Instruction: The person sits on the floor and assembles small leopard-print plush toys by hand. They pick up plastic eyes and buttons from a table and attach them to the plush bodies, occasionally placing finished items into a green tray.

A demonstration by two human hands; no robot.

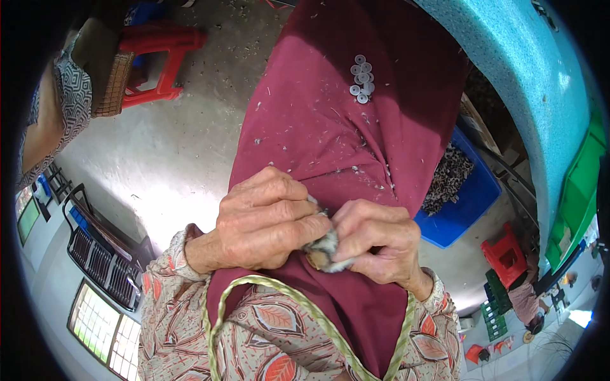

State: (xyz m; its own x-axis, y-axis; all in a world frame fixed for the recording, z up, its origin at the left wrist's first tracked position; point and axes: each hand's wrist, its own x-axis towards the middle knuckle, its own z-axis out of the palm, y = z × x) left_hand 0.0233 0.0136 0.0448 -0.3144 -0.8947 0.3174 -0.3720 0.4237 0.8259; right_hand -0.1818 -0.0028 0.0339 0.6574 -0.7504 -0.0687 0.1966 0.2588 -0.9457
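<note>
Over maroon cloth [330, 127], both hands' grips [270, 219] [375, 238] pinch a pale piece [324, 249]

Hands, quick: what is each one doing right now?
Left hand: closed, fingers pinching the small grey-and-tan piece.
Right hand: closed on the same piece, above the maroon cloth.

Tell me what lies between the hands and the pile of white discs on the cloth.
In the head view, only maroon cloth, folded and flecked with pale bits, lies between the discs and the left hand and right hand.
</note>
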